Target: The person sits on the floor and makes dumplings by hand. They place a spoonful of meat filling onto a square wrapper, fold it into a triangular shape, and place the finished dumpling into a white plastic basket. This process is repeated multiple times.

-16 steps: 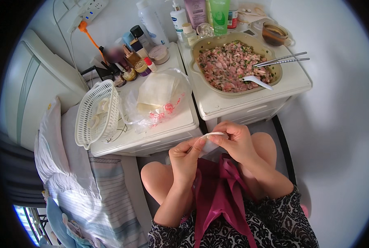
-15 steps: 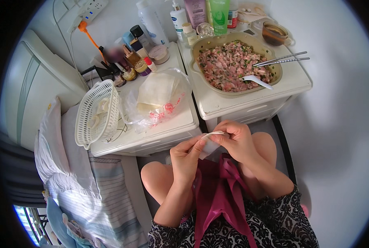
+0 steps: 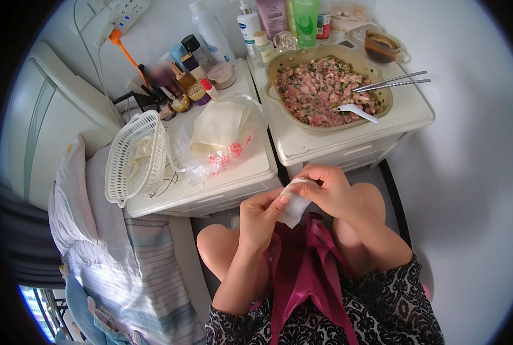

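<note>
Above my lap, a pale dough wrapper (image 3: 293, 209) is pinched between both hands, its lower part hanging down. My left hand (image 3: 260, 217) grips its left edge with thumb and forefinger. On the other side, my right hand (image 3: 328, 191) is closed on its upper right part, and the fingers cover that edge. Whether filling lies inside is hidden. Beyond my hands stands a beige bowl (image 3: 272, 99) of minced meat with green bits (image 3: 319, 86). A white spoon (image 3: 360, 112) and metal chopsticks (image 3: 391, 84) rest in it. A stack of wrappers (image 3: 219, 129) lies on a clear plastic bag (image 3: 182, 152).
A white basket (image 3: 136, 155) holding a few folded dough pieces (image 3: 144, 147) stands at the left cabinet's edge. Bottles and jars (image 3: 210, 34) line the back, near a brown glass cup (image 3: 382, 46). A bed (image 3: 153, 276) is at left, a wall (image 3: 469, 144) at right.
The wrapper has tipped in my fingers, so more of its flat face shows and its lower end hangs further down. My hands have shifted only slightly; both keep their grip.
</note>
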Demonstrator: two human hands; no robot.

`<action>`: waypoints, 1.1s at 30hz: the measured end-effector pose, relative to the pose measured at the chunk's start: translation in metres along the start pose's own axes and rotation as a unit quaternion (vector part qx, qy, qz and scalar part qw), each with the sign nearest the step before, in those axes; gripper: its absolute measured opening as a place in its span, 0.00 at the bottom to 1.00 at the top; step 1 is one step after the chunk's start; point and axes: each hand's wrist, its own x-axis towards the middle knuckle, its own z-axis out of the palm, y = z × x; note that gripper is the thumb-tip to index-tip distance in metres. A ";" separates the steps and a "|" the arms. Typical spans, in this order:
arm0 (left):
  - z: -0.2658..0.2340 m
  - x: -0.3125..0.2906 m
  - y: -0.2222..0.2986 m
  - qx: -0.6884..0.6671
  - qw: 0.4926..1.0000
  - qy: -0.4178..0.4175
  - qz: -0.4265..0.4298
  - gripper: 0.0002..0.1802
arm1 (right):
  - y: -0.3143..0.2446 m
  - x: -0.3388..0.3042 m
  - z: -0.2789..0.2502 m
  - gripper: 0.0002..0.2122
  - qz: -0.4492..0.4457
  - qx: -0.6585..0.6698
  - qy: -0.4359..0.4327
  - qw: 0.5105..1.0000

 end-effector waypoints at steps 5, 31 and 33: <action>-0.005 0.001 -0.010 0.002 0.997 0.072 0.004 0.11 | 0.001 0.001 0.002 0.11 0.076 0.175 0.035 0.981; 0.007 -0.006 0.001 0.088 0.993 0.073 0.023 0.09 | 0.005 -0.008 0.007 0.07 0.044 0.086 0.057 0.994; 0.005 -0.006 -0.004 0.087 0.992 0.085 0.035 0.09 | 0.008 -0.007 0.010 0.07 0.088 0.152 0.065 0.982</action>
